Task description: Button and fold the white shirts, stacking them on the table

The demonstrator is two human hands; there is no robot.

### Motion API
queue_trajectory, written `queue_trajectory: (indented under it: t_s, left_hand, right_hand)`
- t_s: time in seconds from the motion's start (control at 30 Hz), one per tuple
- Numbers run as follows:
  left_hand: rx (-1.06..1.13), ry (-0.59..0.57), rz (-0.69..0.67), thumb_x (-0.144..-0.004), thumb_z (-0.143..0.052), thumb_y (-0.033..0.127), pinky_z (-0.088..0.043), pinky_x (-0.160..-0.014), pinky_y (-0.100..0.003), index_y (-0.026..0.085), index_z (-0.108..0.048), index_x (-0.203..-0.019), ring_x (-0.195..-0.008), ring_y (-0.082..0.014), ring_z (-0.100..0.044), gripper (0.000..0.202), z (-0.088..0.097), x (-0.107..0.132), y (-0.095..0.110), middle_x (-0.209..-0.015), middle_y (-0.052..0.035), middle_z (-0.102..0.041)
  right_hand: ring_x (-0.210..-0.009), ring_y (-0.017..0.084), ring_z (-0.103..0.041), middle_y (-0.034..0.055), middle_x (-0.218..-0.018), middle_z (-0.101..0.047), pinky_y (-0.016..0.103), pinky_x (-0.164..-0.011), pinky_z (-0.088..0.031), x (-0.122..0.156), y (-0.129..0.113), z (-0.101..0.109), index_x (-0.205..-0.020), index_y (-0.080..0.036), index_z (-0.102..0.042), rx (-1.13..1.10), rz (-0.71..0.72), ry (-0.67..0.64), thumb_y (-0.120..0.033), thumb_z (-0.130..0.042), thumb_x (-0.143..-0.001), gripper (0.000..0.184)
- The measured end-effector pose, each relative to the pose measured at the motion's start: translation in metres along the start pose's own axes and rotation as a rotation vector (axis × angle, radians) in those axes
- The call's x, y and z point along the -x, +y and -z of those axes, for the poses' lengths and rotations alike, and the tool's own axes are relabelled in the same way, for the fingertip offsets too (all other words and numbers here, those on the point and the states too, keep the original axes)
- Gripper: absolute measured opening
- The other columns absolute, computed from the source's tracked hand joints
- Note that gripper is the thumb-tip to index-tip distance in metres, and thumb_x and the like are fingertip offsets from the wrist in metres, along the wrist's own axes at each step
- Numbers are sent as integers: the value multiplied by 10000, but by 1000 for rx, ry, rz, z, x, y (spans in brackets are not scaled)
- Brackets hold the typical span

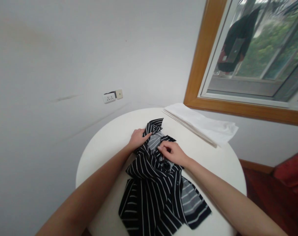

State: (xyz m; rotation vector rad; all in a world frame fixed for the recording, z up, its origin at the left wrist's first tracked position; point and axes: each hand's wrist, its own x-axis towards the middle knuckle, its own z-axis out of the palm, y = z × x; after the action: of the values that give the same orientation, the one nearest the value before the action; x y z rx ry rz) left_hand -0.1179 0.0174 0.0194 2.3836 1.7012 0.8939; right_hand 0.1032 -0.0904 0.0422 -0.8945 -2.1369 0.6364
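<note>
A black garment with thin white stripes (153, 186) lies crumpled on a round white table (107, 144), its grey striped inside showing near the top. My left hand (138, 138) rests on the garment's upper left edge, fingers bent and pinching the cloth. My right hand (172, 152) lies just right of it on the middle of the garment, fingers curled and gripping a fold.
A stack of folded white cloth (203, 126) sits at the table's far right edge, under a wood-framed window (200, 65). A wall socket (109, 97) is on the grey wall behind. A red seat (291, 172) stands at the right on a dark floor.
</note>
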Motion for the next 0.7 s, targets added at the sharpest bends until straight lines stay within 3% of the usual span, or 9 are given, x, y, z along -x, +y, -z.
queue_trajectory:
  t_s: [0.07,0.13,0.2,0.3,0.4,0.5,0.6,0.7]
  left_hand:
    - [11,-18,-41,-828,-534,467,-428,-913,-418,176,-637,-876,-934,-282,-591,312,-1,-1,0,-910,-111,-663]
    - [91,40,-36,-819,-543,409,-433,-911,-417,181,-606,-873,-944,-279,-583,243,-1,-2,-1,-922,-106,-649]
    - [217,135,17,-833,-515,375,-440,-903,-413,192,-568,-907,-944,-267,-581,204,1,-3,-3,-936,-92,-630]
    - [429,266,148,-848,-493,351,-438,-905,-411,212,-515,-969,-937,-246,-582,185,5,-5,-6,-952,-66,-610]
    - [690,316,243,-821,-528,337,-422,-940,-403,226,-493,-989,-964,-231,-582,204,7,-8,-6,-956,-40,-607]
    - [987,305,287,-785,-540,312,-437,-930,-376,240,-490,-1010,-933,-203,-590,242,5,-9,-5,-928,-7,-607]
    - [1178,306,307,-736,-528,262,-463,-879,-344,236,-505,-980,-868,-179,-590,246,4,-9,-2,-891,12,-593]
    - [1282,335,321,-694,-509,231,-482,-806,-322,231,-505,-955,-785,-163,-579,261,10,-9,-1,-829,24,-569]
  right_hand:
    - [-718,155,-575,20,-783,-606,272,-713,-462,-2,3,1,-971,-200,-609,150,-10,168,-344,-465,-924,209]
    - [-806,182,-587,67,-947,-609,306,-765,-470,-4,8,4,-1139,-199,-566,299,-75,267,-347,-494,-904,288]
    - [-856,211,-603,121,-1102,-588,334,-768,-477,-4,15,9,-1272,-193,-489,424,-214,306,-396,-521,-886,437]
    - [-922,271,-622,187,-1181,-588,363,-759,-474,-1,28,19,-1357,-159,-419,524,-453,248,-508,-548,-854,626]
    - [-902,277,-636,167,-1037,-667,347,-737,-463,1,39,31,-1246,-154,-523,482,-572,110,-587,-536,-835,597]
    - [-785,224,-627,72,-862,-687,302,-677,-441,1,45,41,-1008,-211,-613,414,-497,52,-577,-542,-827,414]
    - [-743,197,-593,24,-802,-662,288,-670,-416,-1,46,46,-865,-228,-602,410,-384,140,-493,-570,-816,271]
    - [-752,187,-571,19,-813,-647,292,-699,-411,-3,45,51,-822,-221,-592,389,-276,311,-383,-561,-809,165]
